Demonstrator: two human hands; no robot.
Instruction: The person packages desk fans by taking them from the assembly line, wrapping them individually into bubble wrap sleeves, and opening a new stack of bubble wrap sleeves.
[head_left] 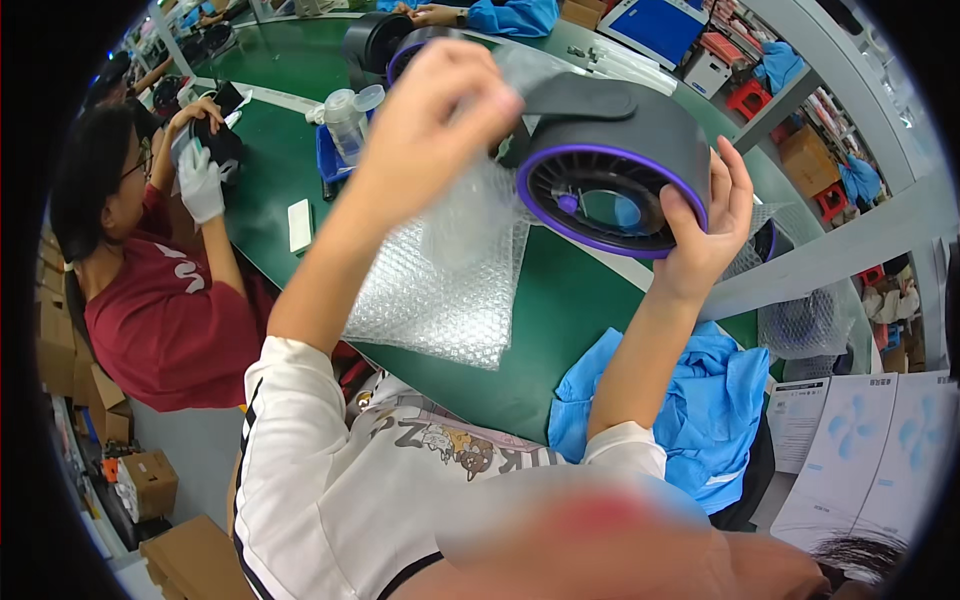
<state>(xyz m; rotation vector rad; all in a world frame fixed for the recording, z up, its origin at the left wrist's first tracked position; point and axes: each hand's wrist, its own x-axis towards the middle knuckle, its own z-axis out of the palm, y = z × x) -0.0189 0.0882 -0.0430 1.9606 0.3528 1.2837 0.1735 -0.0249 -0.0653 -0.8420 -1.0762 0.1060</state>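
My right hand (705,225) grips the round black fan (690,130) by its right side, thumb on the purple rim and fingers behind. The fan is held up over the green table, its open ring facing me and a flat dark arm (580,98) along its top. Left of it, my left hand (445,105) is raised with fingers curled closed near the end of that arm; what they pinch, if anything, is hidden. Hazy clear plastic (470,215) shows below this hand. Under it, a sheet of bubble wrap (440,300) lies on the table.
Another black fan (375,40) stands at the back. A blue tray (330,155) with clear cups and a white block (300,226) are on the left. Blue cloth (700,400) lies near my right forearm, beside a grey post (800,265). A co-worker (170,300) sits left.
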